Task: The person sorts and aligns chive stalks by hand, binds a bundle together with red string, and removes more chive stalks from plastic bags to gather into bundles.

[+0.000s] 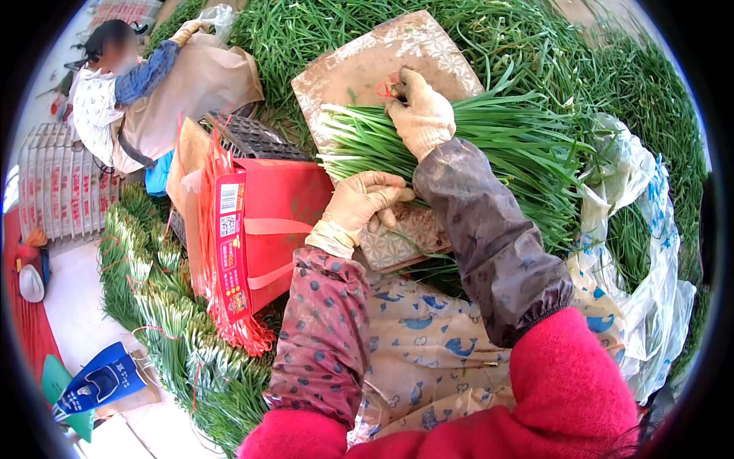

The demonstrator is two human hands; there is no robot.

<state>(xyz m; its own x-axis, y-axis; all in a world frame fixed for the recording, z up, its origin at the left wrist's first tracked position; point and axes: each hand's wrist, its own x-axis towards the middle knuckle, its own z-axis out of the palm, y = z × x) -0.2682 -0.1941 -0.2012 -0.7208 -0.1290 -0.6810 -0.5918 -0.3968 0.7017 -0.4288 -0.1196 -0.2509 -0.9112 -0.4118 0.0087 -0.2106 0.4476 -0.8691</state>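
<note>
A thick bundle of garlic chives point(497, 134) lies across a worn patterned board point(336, 73), its pale cut ends to the left. My right hand point(422, 115), in a cream work glove, is over the far side of the bundle. Its fingers are closed on a thin red tie point(386, 86) that loops out beside them. My left hand point(363, 203), in a thin pale glove, is at the bundle's near edge with thumb and fingers pinched together. What is between those fingertips is too small to make out.
A red bag point(287, 195) with a hank of red ties point(218, 229) stands left of the board. Tied chive bundles point(164, 314) are stacked beyond it. Loose chives point(527, 38) heap behind, plastic sheeting point(657, 252) lies right, and another person point(99, 99) sits at upper left.
</note>
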